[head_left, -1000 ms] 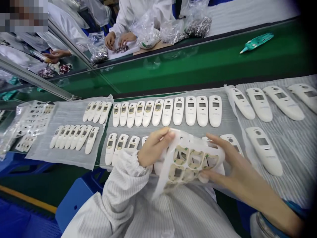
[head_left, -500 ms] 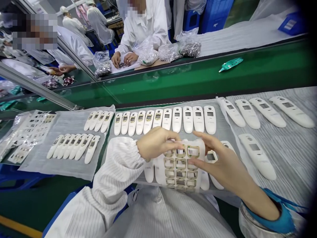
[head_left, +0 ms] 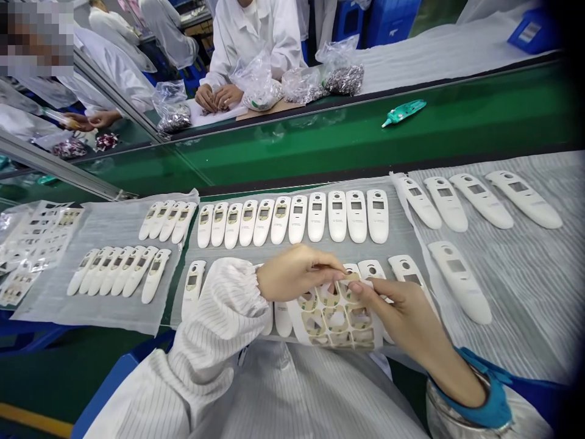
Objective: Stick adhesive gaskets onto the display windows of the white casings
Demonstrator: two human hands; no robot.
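Note:
Both hands are at the top edge of a sticker sheet, a pale backing with rows of beige, frame-shaped adhesive pieces. My left hand pinches its upper edge, thumb and fingers together. Close beside it, my right hand is closed on the upper right corner, thumb on the front. The sheet hangs bent over several white plastic housings, partly hiding them. Behind the hands stands a row of similar white housings, each with a small window; those toward the left have a beige frame around it.
More white housings lie on a foam sheet at left, and others at right. Printed sheets in plastic lie far left. A green conveyor belt carries a teal glue-tape dispenser. Across it, a co-worker's hands work beside bags of small parts.
My right hand has gone from open fingers beside the sheet to gripping its top corner, near my left hand. The sheet has tilted. The whole view has shifted slightly.

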